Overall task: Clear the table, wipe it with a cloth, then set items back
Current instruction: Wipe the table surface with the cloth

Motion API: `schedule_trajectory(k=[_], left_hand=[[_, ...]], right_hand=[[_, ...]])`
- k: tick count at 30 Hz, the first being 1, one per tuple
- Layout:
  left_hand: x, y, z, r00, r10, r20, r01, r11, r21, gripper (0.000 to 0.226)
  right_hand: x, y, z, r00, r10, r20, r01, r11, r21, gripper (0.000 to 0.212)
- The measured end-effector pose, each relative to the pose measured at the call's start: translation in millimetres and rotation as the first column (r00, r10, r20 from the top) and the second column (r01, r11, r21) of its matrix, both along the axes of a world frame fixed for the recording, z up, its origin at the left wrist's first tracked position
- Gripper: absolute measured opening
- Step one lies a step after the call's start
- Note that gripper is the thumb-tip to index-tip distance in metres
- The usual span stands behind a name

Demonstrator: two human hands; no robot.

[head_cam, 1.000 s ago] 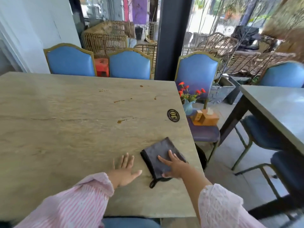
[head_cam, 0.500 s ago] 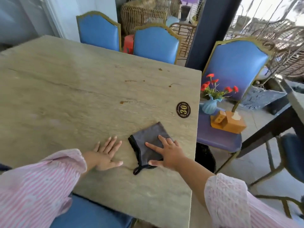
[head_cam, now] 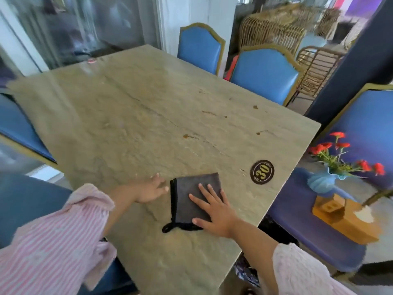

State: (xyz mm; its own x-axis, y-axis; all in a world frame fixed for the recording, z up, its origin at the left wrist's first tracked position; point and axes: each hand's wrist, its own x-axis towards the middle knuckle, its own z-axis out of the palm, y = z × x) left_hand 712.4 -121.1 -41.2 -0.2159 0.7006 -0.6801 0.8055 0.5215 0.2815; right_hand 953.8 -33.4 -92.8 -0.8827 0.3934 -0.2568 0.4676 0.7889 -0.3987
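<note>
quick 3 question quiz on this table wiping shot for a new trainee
1. True or false: the right hand lies flat on the grey cloth.
2. Where do the vase of red flowers and the wooden tissue box stand? A) on the table B) on a chair seat beside the table C) on the floor
3. Fill in: the round plaque near the table edge reads ___.

Key
1. True; the fingers are spread and press the cloth to the tabletop, while the left hand rests on bare stone beside it.
2. B
3. 30
</note>
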Motion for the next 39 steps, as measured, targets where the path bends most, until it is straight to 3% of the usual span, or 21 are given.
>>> schedule_trajectory(k=[2, 6, 9, 11, 14, 17, 20, 24, 27, 32, 34, 39], left_hand=[[25.2, 7.0, -3.0, 0.988, 0.154, -0.028, -0.151, 0.984, 0.094, 0.066], [116.0, 29.7, -13.7, 0.958, 0.225, -0.175, -0.154, 0.926, 0.344, 0.059], [168.4, 49.9, -41.0, 0.948, 0.283, -0.145, -0.219, 0.911, 0.351, 0.065], [186.5, 52.3, -55.8, 0.899, 0.328, -0.290, -0.212, 0.906, 0.366, 0.072], [192.7, 55.4, -66.5, 0.844, 0.439, -0.308, -0.322, 0.874, 0.363, 0.056], [177.3, 65.8, -68.0, 0.816, 0.496, -0.296, -0.361, 0.838, 0.410, 0.052], [139.7, 84.4, -70.0, 0.789, 0.524, -0.322, -0.364, 0.820, 0.441, 0.059], [67.6, 119.4, -69.5, 0.745, 0.575, -0.338, -0.385, 0.784, 0.487, 0.062], [18.0, 156.1, -66.2, 0.730, 0.590, -0.346, -0.400, 0.779, 0.483, 0.054], [16.3, 181.0, -66.0, 0.807, 0.490, -0.328, -0.306, 0.824, 0.477, 0.053], [31.3, 155.5, -69.0, 0.788, 0.507, -0.350, -0.282, 0.802, 0.527, 0.059], [-11.8, 147.7, -64.4, 0.698, 0.639, -0.323, -0.457, 0.745, 0.487, 0.052]], right_hand=[[15.4, 14.3, 1.3, 0.996, 0.042, -0.085, -0.052, 0.992, -0.113, 0.078], [54.8, 62.8, -0.3, 0.970, 0.017, -0.241, -0.043, 0.994, -0.104, 0.084], [69.1, 99.9, -0.7, 0.954, -0.074, -0.291, 0.061, 0.997, -0.053, 0.102], [69.8, 119.9, -2.2, 0.953, -0.096, -0.289, 0.082, 0.995, -0.062, 0.106], [55.0, 137.7, 0.6, 0.949, -0.103, -0.298, 0.101, 0.995, -0.024, 0.090], [26.6, 149.0, 5.4, 0.971, -0.048, -0.234, 0.061, 0.997, 0.047, 0.046], [0.1, 151.8, 5.1, 0.985, 0.085, -0.148, -0.072, 0.993, 0.093, 0.049], [-14.5, 154.5, -2.2, 0.984, 0.138, -0.110, -0.123, 0.984, 0.128, 0.066], [-17.4, 156.4, -9.1, 0.980, 0.115, -0.162, -0.091, 0.985, 0.146, 0.057], [-15.5, 156.5, -15.7, 0.983, 0.101, -0.150, -0.072, 0.980, 0.187, 0.045], [-14.6, 156.4, -18.4, 0.982, 0.092, -0.167, -0.064, 0.984, 0.163, 0.045], [-18.2, 157.1, -19.3, 0.975, 0.110, -0.192, -0.073, 0.979, 0.191, 0.044]])
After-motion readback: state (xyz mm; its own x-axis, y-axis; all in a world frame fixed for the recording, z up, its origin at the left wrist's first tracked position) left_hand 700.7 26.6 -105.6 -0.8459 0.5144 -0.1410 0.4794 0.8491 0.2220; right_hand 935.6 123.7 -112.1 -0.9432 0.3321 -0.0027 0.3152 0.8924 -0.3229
